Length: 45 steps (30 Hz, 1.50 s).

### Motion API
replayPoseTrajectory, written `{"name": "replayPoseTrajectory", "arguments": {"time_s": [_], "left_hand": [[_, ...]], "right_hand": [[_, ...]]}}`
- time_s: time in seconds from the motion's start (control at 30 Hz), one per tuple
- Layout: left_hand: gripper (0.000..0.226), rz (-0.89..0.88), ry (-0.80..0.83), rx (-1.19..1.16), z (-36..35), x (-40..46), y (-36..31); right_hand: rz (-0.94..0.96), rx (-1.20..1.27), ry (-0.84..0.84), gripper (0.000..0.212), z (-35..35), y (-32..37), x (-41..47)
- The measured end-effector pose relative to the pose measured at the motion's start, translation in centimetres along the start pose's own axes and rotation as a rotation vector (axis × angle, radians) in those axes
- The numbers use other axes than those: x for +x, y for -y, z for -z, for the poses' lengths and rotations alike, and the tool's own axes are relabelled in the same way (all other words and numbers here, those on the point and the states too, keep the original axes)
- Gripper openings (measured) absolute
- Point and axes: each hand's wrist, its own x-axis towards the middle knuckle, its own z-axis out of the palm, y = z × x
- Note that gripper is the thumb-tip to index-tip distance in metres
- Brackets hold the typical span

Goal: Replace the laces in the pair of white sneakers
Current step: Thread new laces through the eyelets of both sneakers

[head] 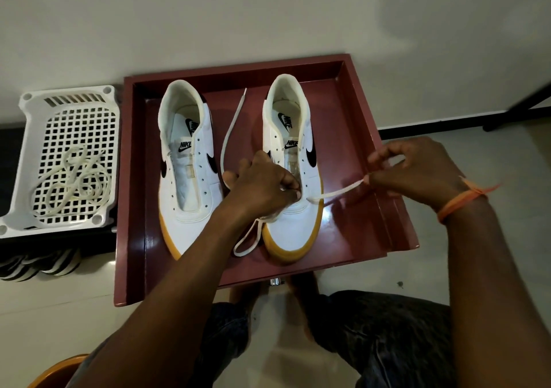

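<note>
While hands (pixel 262 179) thread — basket (pixel 26 137) beside tray (pixel 134 179)

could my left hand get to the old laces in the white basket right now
Probably not yet: the left hand is pinching the lace at the right sneaker. Once it lets go, nothing covers the old laces in the basket.

**Around the work area**

A dark red tray (pixel 135 185) with raised walls lies on a pale floor (pixel 59 322). Just left of it sits a white plastic basket (pixel 26 137) with a grid bottom, on a black strip along the wall (pixel 208 15). Below the basket, something black-and-white striped (pixel 38 265) shows, too unclear to tell what. An orange rim (pixel 50 372) pokes in at the lower left corner. A dark bar (pixel 524 101) crosses the far right.
</note>
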Motion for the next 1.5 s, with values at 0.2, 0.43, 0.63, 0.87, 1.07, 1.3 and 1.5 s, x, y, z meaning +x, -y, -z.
{"name": "replayPoseTrajectory", "arguments": {"time_s": [0.2, 0.43, 0.63, 0.87, 1.07, 1.3, 1.5], "left_hand": [[0.017, 0.005, -0.004, 0.035, -0.1, 0.3, 0.1], [0.017, 0.003, 0.001, 0.060, -0.1, 0.3, 0.2], [0.012, -0.049, 0.020, -0.014, -0.2, 0.6, 0.7], [0.013, -0.048, 0.046, -0.069, -0.6, 1.0, 1.4], [0.013, -0.088, 0.122, -0.444, 1.7, 0.8, 1.6], [0.016, -0.140, -0.324, -0.625, 2.3, 1.2, 1.9], [0.046, -0.227, -0.404, -0.384, 1.1, 1.6, 2.1]], "right_hand": [[-0.011, 0.113, 0.341, 0.021, -4.1, 2.8, -0.6], [0.093, -0.008, 0.383, 0.020, -6.1, 3.2, -0.4], [0.019, -0.048, 0.301, 0.017, -3.3, 1.3, 0.4], [-0.155, -0.085, -0.175, 0.015, 0.3, -2.4, 0.8], [0.140, -0.049, 0.037, 0.019, -2.5, 0.6, 1.0], [0.243, -0.147, 0.242, 0.029, -6.2, 2.6, 0.5], [0.294, -0.126, 0.313, 0.022, -6.1, 2.7, 0.3]]}}
